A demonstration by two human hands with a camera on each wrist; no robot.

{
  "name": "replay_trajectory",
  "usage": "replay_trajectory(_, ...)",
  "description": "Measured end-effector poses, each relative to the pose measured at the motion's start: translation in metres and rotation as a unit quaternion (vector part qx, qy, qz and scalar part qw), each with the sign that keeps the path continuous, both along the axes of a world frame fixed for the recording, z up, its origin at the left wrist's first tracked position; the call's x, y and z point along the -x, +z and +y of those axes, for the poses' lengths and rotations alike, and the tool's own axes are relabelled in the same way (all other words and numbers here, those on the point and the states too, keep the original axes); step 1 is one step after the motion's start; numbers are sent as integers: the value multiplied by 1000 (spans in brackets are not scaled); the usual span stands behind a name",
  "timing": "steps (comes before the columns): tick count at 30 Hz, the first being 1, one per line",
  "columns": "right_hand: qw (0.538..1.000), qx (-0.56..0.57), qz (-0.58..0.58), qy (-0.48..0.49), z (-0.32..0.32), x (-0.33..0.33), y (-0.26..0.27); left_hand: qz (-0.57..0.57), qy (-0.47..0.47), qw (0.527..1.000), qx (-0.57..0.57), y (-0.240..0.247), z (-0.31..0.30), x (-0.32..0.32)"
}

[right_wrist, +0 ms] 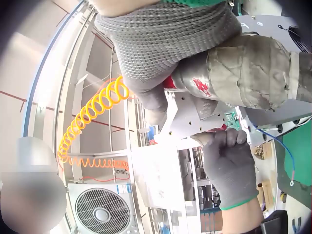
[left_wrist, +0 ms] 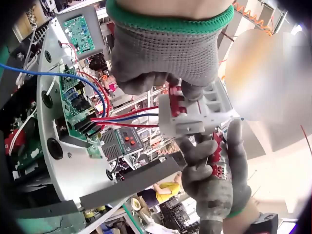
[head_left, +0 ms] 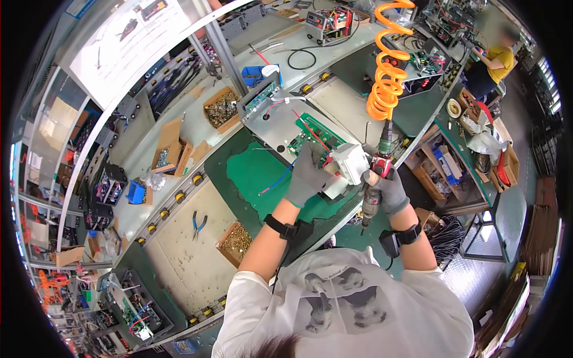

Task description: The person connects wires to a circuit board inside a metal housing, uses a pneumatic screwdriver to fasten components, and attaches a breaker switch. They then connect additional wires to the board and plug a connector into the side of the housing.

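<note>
My gloved left hand (head_left: pixel 309 174) grips a white plastic block (head_left: pixel 351 162) with a red part on it. Red and blue wires run from the block to a circuit board in the left wrist view. In my gloved right hand (head_left: pixel 391 191) is a power screwdriver (left_wrist: pixel 214 200), its bit pointing down beside the bench edge in the head view. The right fingers are close against the block. Beyond the left hand lies a grey metal panel (head_left: pixel 268 122) bearing a green circuit board (head_left: pixel 310 132). A loose blue wire (head_left: pixel 277 179) sticks out over the green mat (head_left: pixel 248 179).
An orange coiled hose (head_left: pixel 388 89) hangs above the screwdriver. Pliers (head_left: pixel 197 227) and a carton of small fasteners (head_left: pixel 236 243) lie to the left. Another parts carton (head_left: pixel 221 110) stands behind. A person in yellow (head_left: pixel 500 59) works at the far right.
</note>
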State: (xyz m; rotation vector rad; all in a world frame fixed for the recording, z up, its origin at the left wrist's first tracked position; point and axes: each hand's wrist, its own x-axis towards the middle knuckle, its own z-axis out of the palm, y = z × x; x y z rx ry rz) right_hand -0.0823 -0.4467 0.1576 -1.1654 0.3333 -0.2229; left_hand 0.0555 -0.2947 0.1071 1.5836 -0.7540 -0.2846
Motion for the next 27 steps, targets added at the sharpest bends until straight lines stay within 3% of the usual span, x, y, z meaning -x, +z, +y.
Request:
replay_trajectory(1,1000,2,1,-4,-3,0,-3,-27,40,999,4,-2,-5,-4)
replay_trajectory(3,998,-55,14,-30,-6,-2,-10,0,34,999,-14,7,-6,-17)
replay_trajectory(5,994,-91,11,-62,-3,-6,-12,-252,-107,945,-179,8,-12,-30)
replay_trajectory(6,993,-99,26,-61,-5,-7,-19,-252,-112,944,-178,8,-15,-30)
replay_trajectory(9,989,-111,33,-91,-3,-13,-11,-284,-139,949,-9,4,-31,-28)
replay_trajectory(15,968,-53,122,-215,-20,-7,-20,-299,-51,951,-64,14,-32,-21)
replay_trajectory(18,965,-31,98,-240,-28,11,-29,-339,19,864,-371,40,-30,-18)
replay_trajectory(19,963,-16,76,-258,-30,17,-35,-342,12,864,-369,43,-30,-19)
replay_trajectory(21,962,-14,76,-261,-33,29,-41,-310,24,806,-503,49,-32,-18)
replay_trajectory(23,969,33,101,-225,-33,34,-44,-325,3,777,-539,49,-36,-12)
replay_trajectory(27,962,-71,142,-221,-37,32,-61,-407,-16,759,-508,38,-39,1)
